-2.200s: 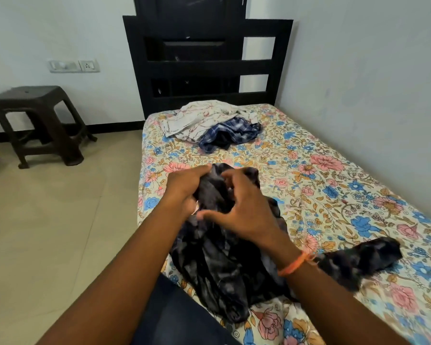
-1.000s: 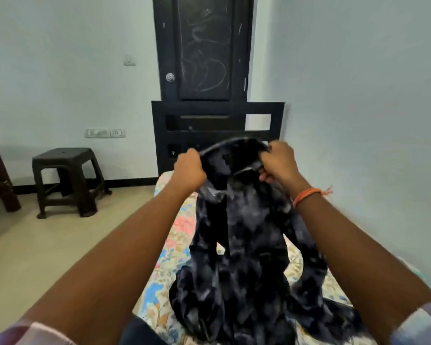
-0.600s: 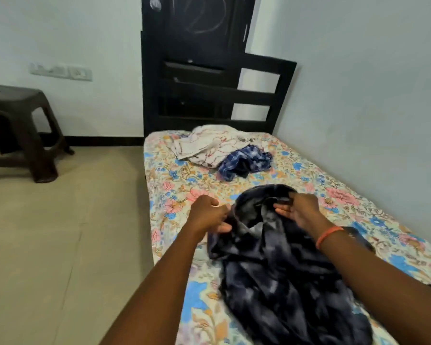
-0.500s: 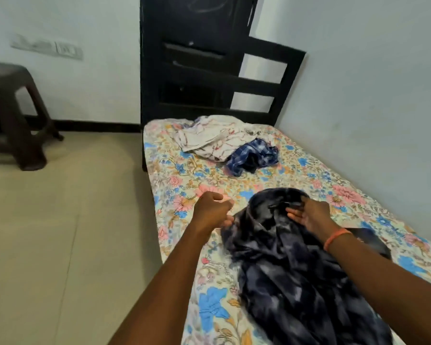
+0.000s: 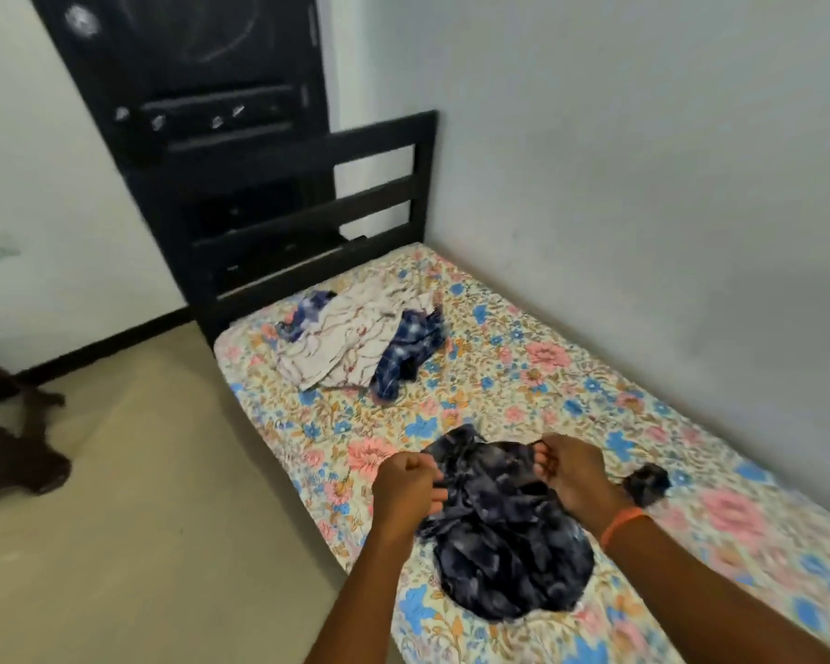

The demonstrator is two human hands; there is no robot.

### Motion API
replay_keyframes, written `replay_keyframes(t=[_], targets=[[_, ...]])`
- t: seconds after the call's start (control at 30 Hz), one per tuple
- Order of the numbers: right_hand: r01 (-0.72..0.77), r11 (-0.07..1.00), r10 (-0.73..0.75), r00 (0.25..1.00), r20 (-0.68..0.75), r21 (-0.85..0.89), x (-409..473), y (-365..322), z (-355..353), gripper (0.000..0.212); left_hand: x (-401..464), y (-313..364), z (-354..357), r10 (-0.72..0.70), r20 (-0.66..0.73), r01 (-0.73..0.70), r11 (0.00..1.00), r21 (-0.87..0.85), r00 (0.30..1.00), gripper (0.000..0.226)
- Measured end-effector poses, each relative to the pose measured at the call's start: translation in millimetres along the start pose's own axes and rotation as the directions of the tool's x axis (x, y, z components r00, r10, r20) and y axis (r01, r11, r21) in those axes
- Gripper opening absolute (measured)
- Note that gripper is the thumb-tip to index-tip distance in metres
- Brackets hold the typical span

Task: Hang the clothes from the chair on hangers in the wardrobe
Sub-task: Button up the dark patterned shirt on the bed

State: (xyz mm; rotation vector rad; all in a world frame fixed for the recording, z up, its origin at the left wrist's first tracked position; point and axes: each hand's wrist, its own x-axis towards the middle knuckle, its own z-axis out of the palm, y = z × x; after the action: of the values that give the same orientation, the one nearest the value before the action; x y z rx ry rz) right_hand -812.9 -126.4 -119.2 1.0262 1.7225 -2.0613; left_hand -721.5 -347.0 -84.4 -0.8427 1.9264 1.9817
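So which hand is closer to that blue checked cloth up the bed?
Right hand, just. It sits nearly straight below the blue checked cloth; the left hand is lower.

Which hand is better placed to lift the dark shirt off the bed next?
Probably the right hand: it pinches the dark shirt at its upper edge, likely the collar. The left hand grips lower down the shirt's left side, on bunched cloth.
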Motion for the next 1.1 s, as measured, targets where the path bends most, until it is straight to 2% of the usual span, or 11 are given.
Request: replay_keyframes(t=[0.1, 0.2, 0.37, 0.53, 0.63, 0.7, 0.83, 0.97, 1.1], targets=[[0.051, 0.993, -0.053, 0.998, 0.016, 0.107, -67, -38, -18, 0.007, -48, 49, 16, 0.032, 0.033, -0.033, 0.999, 0.026, 0.999, 0.008], [0.105, 0.971, -0.099, 0.994, -0.036, 0.216, -124, -52, -47, 0.008, -85, 75, 35, 0.075, 0.066, -0.078, 0.996, 0.046, 0.995, 0.008], [0.245, 0.901, -0.158, 0.954, -0.254, 0.359, -216, -42, -113, 0.01, -143, 77, 68, 0.082, 0.27, -0.104, 0.992, 0.067, 0.959, 0.009], [0.368, 0.806, -0.075, 0.84, -0.537, 0.464, -318, 16, -206, 0.011, -212, 43, 114, 0.028, 0.501, -0.136, 0.974, 0.179, 0.865, 0.012], [0.447, 0.714, 0.028, 0.752, -0.659, 0.54, -382, 64, -265, 0.008, -272, 6, 154, -0.056, 0.645, -0.147, 0.955, 0.257, 0.762, 0.012], [0.533, 0.639, 0.07, 0.678, -0.732, 0.554, -429, 92, -303, 0.013, -318, -20, 180, -0.127, 0.73, -0.156, 0.939, 0.306, 0.671, 0.012], [0.721, 0.497, 0.18, 0.458, -0.871, 0.482, -540, 159, -378, 0.017, -441, -77, 226, -0.212, 0.873, -0.263, 0.899, 0.351, 0.438, 0.01], [0.83, 0.414, 0.309, 0.258, -0.915, 0.374, -649, 232, -429, 0.017, -569, -141, 249, -0.286, 0.935, -0.336, 0.877, 0.344, 0.21, 0.01], [0.883, 0.38, 0.412, 0.104, -0.905, 0.274, -742, 305, -468, 0.018, -684, -218, 257, -0.396, 0.917, -0.373, 0.845, 0.383, 0.045, 0.014]])
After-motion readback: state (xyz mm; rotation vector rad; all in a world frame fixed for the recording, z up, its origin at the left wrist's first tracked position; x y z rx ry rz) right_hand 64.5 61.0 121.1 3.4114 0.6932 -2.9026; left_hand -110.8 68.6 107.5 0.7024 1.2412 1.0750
